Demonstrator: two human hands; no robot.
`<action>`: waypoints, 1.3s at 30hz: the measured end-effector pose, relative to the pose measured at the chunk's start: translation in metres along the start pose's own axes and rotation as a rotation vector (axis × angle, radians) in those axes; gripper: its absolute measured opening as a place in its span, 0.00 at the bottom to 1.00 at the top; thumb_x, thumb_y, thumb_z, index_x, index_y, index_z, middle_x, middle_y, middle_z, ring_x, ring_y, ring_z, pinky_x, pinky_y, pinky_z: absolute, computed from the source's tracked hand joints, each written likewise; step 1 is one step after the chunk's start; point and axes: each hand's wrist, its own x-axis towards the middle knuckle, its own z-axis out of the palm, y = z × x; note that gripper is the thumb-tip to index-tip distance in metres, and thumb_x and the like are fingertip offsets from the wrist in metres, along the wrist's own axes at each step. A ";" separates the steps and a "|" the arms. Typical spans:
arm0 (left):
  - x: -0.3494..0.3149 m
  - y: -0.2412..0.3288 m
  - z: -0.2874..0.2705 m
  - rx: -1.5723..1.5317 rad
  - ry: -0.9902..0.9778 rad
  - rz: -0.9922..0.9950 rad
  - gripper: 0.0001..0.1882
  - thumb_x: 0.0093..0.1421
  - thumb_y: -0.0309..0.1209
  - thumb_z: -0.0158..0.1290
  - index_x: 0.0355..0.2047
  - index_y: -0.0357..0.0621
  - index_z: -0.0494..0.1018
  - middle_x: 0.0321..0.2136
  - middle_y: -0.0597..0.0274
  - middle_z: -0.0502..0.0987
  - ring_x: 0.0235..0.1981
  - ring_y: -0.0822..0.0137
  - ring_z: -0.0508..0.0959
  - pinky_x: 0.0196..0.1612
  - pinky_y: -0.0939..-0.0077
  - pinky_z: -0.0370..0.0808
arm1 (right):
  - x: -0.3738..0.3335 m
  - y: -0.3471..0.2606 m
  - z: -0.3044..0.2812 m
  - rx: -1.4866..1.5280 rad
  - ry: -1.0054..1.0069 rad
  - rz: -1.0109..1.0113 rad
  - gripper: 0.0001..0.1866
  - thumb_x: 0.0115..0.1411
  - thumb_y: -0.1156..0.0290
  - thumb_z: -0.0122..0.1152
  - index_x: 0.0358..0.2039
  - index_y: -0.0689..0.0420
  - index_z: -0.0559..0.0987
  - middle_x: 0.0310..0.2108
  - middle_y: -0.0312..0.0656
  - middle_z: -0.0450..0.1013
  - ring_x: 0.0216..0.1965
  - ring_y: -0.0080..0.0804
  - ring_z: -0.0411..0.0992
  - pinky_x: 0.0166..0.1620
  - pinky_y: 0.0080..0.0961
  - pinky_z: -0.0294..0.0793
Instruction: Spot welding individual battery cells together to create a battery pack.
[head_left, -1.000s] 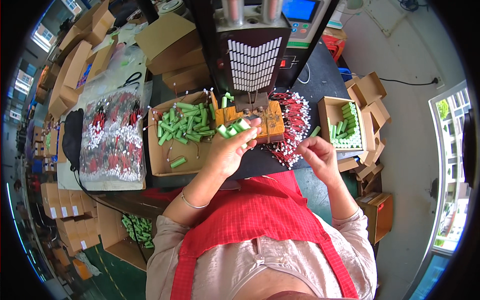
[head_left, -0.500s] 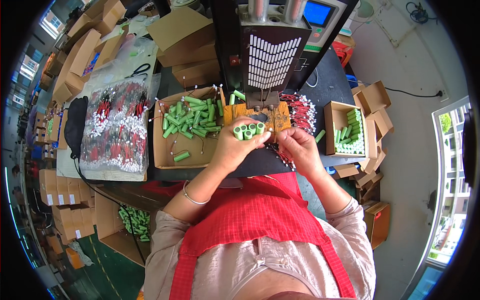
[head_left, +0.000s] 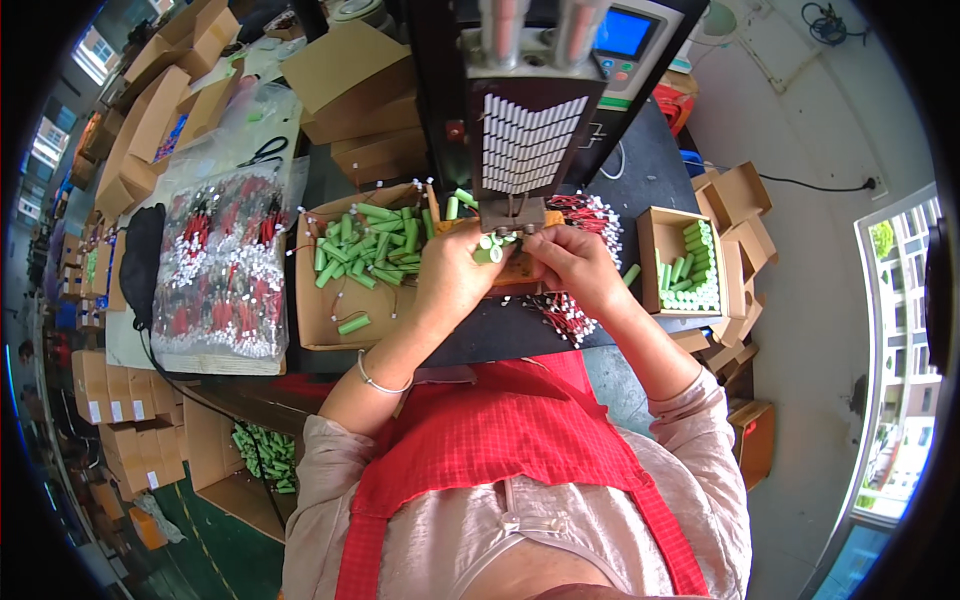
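My left hand [head_left: 450,278] is closed around several green cylindrical battery cells [head_left: 488,255], their ends showing beside the thumb. It holds them right under the metal head [head_left: 514,214] of a black bench machine [head_left: 530,130]. My right hand [head_left: 578,265] is pinched at the right side of the cells, under the same head. Whatever its fingertips grip is hidden. Below both hands lies a worn orange block [head_left: 516,272], partly covered by them. Red-and-black wire leads with white connectors [head_left: 590,216] lie in a bundle just beyond my right hand.
An open cardboard box [head_left: 318,338] of loose green cells stands left of my hands. On the right is a smaller box [head_left: 690,312] with cells in rows. A plastic-wrapped stack of leads [head_left: 220,280] lies far left, near black scissors [head_left: 266,150]. A floor carton [head_left: 215,465] holds more cells.
Both hands have moved forward with the cells, from in front of the machine head to beneath it. The cells are now mostly covered by the head and fingers.
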 end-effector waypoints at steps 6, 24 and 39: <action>0.004 0.005 -0.006 0.120 -0.006 0.072 0.11 0.47 0.26 0.59 0.33 0.38 0.75 0.24 0.59 0.77 0.24 0.70 0.76 0.28 0.77 0.71 | -0.001 0.002 -0.006 -0.027 -0.070 0.003 0.10 0.58 0.65 0.54 0.33 0.60 0.74 0.20 0.33 0.70 0.19 0.15 0.66 0.23 0.11 0.66; -0.003 -0.001 -0.013 -0.239 -0.113 -0.227 0.12 0.48 0.27 0.59 0.34 0.39 0.72 0.21 0.62 0.76 0.23 0.75 0.74 0.28 0.78 0.71 | -0.006 0.021 0.009 -0.218 0.129 -0.402 0.07 0.59 0.70 0.53 0.29 0.61 0.73 0.18 0.31 0.69 0.18 0.13 0.63 0.22 0.12 0.64; -0.002 0.004 -0.004 -0.042 -0.002 0.001 0.12 0.47 0.23 0.55 0.35 0.40 0.71 0.24 0.52 0.75 0.25 0.55 0.77 0.28 0.69 0.72 | 0.002 0.017 0.014 -0.266 0.208 -0.359 0.10 0.58 0.69 0.53 0.26 0.65 0.73 0.14 0.35 0.67 0.17 0.16 0.63 0.21 0.18 0.63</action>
